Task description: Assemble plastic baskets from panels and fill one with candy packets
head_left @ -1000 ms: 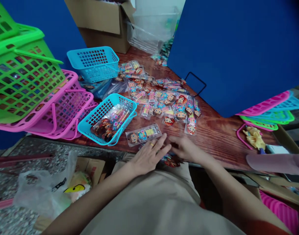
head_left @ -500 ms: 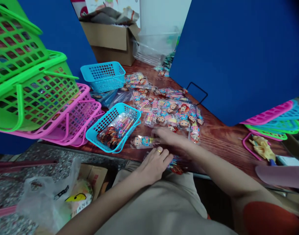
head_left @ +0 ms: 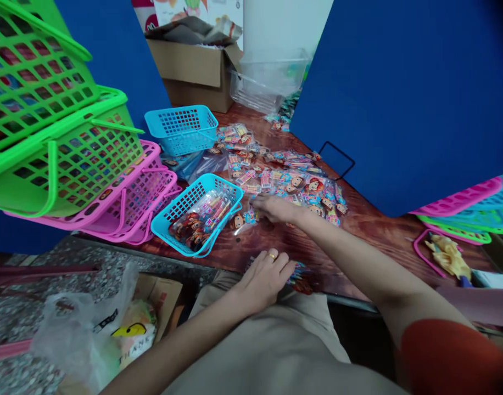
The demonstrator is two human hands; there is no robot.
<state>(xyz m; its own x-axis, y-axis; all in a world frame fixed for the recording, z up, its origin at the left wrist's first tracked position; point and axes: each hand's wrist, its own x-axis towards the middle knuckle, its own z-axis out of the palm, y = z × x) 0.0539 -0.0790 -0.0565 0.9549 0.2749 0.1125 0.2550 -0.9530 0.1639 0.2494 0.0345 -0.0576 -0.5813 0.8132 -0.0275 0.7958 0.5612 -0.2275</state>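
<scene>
L hand [head_left: 264,280] held flat, fingers together, pressed on packets [head_left: 298,276] at near edge of wooden table [head_left: 370,247]; R hand [head_left: 276,207] stretched over loose pile [head_left: 292,184], fingers just by packet [head_left: 244,219] beside blue basket [head_left: 165,227], pinch not determinable.

Stacked green baskets [head_left: 70,159] top pink ones [head_left: 132,197], with a cardboard box [head_left: 194,71] farther back.
</scene>
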